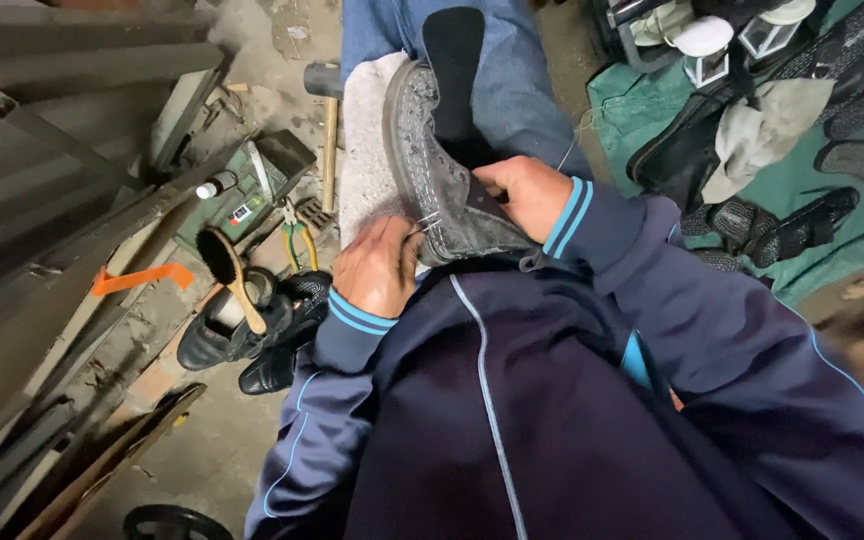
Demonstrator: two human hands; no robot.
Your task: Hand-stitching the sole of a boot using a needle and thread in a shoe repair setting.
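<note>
A worn grey leather boot [442, 175] is laid sole-outward across the lap, on a white cloth [364, 150] spread over the blue-jeaned knee [512, 80], with a black insole [452, 70] standing up out of its opening. The boot is clasped near its heel by the right hand [522, 195], whose grip is closed around the upper with the fingers tucked into the opening. The left hand [377, 268] is held against the sole edge, its fingertips pinched shut on what appears to be a thin metal needle or awl [426, 222]; a pale thread [570, 150] is seen running off past the right hand.

The step in hand is judged to be the stitching of the sole to the upper, at a point near the heel. For the next stitch, a firm push through tough material would be called for, with the boot kept braced by the right hand.

Further out, on the floor to the left, a pair of black leather shoes [242, 335] is set, with a wooden-handled brush [227, 270] resting on them. Yellow-handled pliers [297, 238] and a wooden-handled hammer [327, 120] are seen beyond. To the right, dark sandals and shoes [782, 225] are spread on a green sheet [852, 215].
</note>
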